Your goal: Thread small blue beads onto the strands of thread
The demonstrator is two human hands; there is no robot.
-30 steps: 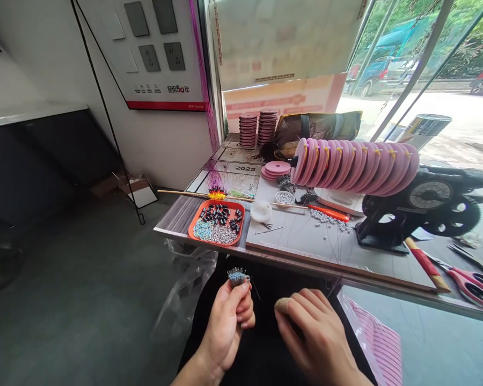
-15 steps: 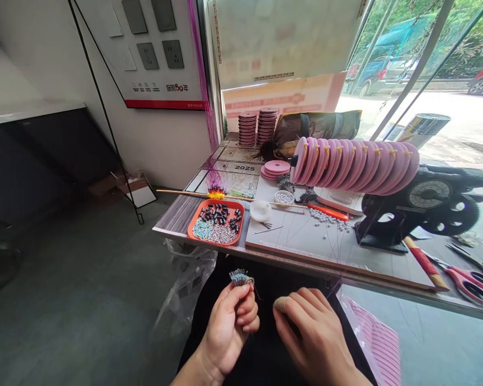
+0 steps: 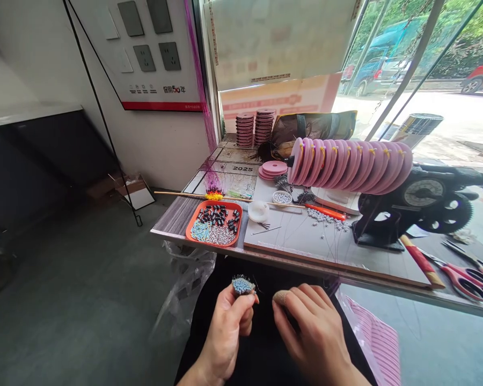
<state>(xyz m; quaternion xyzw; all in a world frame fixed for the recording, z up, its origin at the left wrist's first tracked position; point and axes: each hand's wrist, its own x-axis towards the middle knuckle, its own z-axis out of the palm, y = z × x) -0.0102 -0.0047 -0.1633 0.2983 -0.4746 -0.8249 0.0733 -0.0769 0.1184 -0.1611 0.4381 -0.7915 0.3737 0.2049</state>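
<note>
My left hand (image 3: 225, 332) is closed, pinching a tight bundle of fish hooks (image 3: 242, 285) between thumb and fingers. Pale blue ends face me, and dark wire tips stick up behind them. My right hand (image 3: 316, 327) is curled a little to the right, back upward, with a tan wrap (image 3: 280, 297) around a digit. Its fingertips are turned under, so whatever they hold is hidden. Both hands are above my dark-clothed lap, in front of the table edge. Thin dark strands show beside the bundle.
An orange tray (image 3: 190, 236) of black, blue and silver small parts stands on the table (image 3: 169, 222). Pink foam discs (image 3: 350, 166) sit on a black winding machine (image 3: 402, 203). Scissors (image 3: 465, 279), an orange pen-like tool (image 3: 326, 212) and grey beads (image 3: 330, 220) lie nearby.
My left hand has turned and tilted the bundle, so its blue ends now face me more. My right hand stays nearly where it was. The view shifts slightly.
</note>
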